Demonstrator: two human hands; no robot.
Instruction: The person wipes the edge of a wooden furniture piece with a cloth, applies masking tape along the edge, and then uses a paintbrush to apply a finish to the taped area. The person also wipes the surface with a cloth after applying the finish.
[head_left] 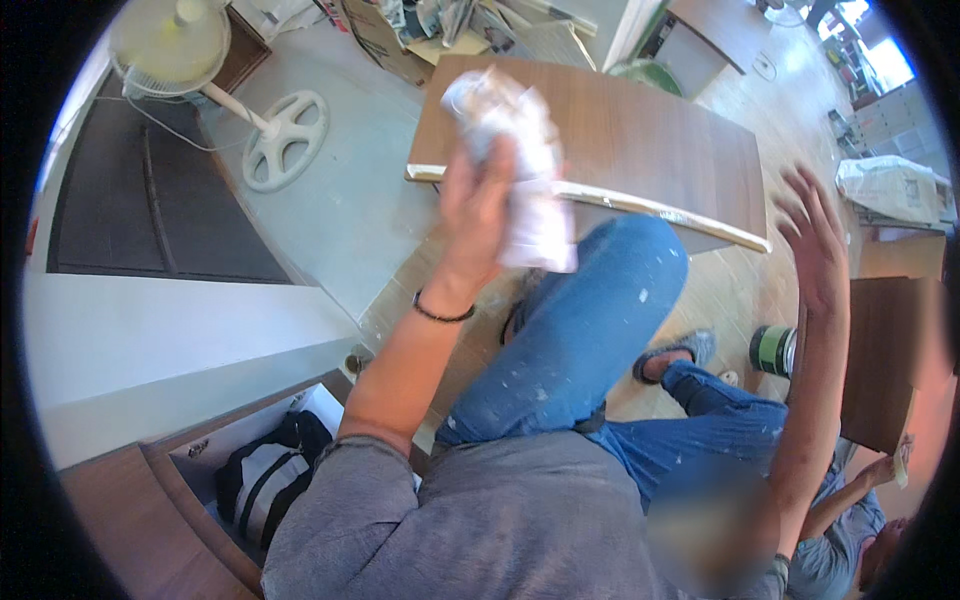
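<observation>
My left hand (478,205) is wrapped round a white packet (535,215), soft-looking and crumpled at its upper end. Motion blurs the packet, so its contents cannot be made out. It is held up in front of a brown wood-look tabletop (630,135), whose near edge carries a whitish, uneven strip (660,212). My right hand (812,235) is raised to the right of that tabletop, fingers spread, holding nothing. My bent knee in blue jeans (600,300) comes up close to the tabletop's near edge.
A white fan (285,140) stands at the far left. Near left is an open drawer (195,480) with dark cloth inside. A green-banded can (773,350) sits on the floor at right, beside a brown cabinet (880,360). At lower right, a co-worker's hand (885,470) holds something pale.
</observation>
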